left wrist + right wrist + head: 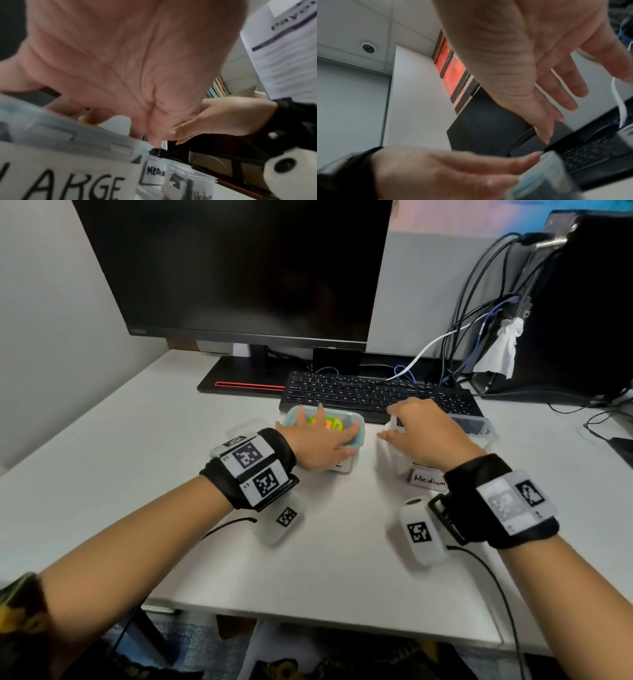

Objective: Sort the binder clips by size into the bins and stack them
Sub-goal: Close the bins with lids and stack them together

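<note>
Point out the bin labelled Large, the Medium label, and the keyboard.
Large bin (359, 430): head view, on its blue-tinted right rim.
Medium label (428, 480): head view, on the handwritten paper tag.
Keyboard (356, 395): head view, on the middle rows of keys.

Translucent plastic bin (356, 428) with a blue-tinted rim, holding glossy coloured clips (328, 423); a matt paper label (65, 180) hand-lettered in black marker. Smooth matt white table (308, 559). Matt black plastic keyboard (370, 393). Black cloth wrist straps (284, 455).
</note>
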The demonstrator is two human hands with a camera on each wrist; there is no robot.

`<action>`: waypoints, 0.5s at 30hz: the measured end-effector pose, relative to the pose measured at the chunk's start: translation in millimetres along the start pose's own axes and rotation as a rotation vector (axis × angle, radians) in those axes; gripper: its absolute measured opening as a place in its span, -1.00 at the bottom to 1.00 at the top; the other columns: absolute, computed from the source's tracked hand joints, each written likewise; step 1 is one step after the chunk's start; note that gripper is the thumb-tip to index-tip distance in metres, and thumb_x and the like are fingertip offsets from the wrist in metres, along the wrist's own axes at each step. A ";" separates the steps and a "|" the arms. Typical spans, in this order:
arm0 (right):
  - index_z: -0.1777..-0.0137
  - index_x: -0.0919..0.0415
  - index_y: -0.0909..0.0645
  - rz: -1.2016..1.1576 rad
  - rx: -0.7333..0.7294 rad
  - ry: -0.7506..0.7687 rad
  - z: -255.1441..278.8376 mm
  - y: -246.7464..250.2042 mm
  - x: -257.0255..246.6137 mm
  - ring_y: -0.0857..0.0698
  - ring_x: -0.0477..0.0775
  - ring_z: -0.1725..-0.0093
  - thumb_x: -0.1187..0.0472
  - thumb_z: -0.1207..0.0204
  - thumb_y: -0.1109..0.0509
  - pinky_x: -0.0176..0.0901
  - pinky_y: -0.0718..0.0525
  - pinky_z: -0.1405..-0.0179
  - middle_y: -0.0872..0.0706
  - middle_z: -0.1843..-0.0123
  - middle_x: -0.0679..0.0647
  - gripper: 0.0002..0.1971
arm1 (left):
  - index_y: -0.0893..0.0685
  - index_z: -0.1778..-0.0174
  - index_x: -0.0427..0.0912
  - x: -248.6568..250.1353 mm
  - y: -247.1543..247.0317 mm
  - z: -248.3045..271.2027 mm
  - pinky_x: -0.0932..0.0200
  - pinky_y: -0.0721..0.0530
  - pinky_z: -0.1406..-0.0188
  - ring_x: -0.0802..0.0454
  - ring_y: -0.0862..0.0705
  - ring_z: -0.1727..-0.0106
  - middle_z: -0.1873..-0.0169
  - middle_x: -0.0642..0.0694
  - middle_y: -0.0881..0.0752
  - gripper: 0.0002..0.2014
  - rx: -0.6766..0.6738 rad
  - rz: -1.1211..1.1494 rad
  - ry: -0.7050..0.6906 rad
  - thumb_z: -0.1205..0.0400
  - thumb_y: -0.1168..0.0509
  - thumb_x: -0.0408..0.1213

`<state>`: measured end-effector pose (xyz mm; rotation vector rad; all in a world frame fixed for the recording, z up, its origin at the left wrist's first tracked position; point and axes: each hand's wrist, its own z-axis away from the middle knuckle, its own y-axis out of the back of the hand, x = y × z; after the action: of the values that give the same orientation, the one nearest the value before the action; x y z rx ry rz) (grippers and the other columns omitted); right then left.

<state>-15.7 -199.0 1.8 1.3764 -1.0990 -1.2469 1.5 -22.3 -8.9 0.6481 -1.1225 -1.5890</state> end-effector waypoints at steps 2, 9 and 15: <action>-0.52 0.24 -0.46 0.050 -0.078 -0.042 -1.5 7.3 15.8 -0.32 0.29 -0.57 -0.03 -0.67 -0.27 0.19 -0.40 -0.50 -0.43 -0.56 0.22 -0.49 | 0.16 -0.70 0.13 3.0 8.5 -0.6 -0.58 0.04 -0.51 -0.48 0.23 -0.65 -0.71 -0.10 0.19 -0.49 0.008 -0.057 0.001 -0.79 0.27 -0.06; -0.67 0.00 -0.25 -0.078 -0.323 -0.078 21.8 17.4 45.3 -0.27 0.09 -0.64 -0.17 -0.26 -0.63 -0.01 -0.29 -0.55 -0.28 -0.68 -0.03 0.00 | 0.07 -0.71 0.08 -25.7 20.1 -14.1 -0.57 0.21 -0.52 -0.31 0.25 -0.69 -0.71 0.02 -0.01 -0.40 0.040 -0.128 0.027 -0.75 0.17 0.15; -0.52 -0.06 -0.44 -0.055 -0.158 -0.106 21.7 6.0 54.2 -0.47 0.17 -0.42 -0.01 -0.17 -0.73 0.12 -0.51 -0.42 -0.43 -0.45 0.10 -0.12 | -0.02 -0.70 0.16 -47.9 26.1 -10.6 -0.44 0.24 -0.58 -0.23 0.22 -0.71 -0.71 -0.17 -0.02 -0.42 0.088 -0.037 0.115 -0.73 0.10 0.17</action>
<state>-33.3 -254.9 -1.1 1.2407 -1.0170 -1.4297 36.9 18.5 4.0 0.8130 -1.1048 -1.5203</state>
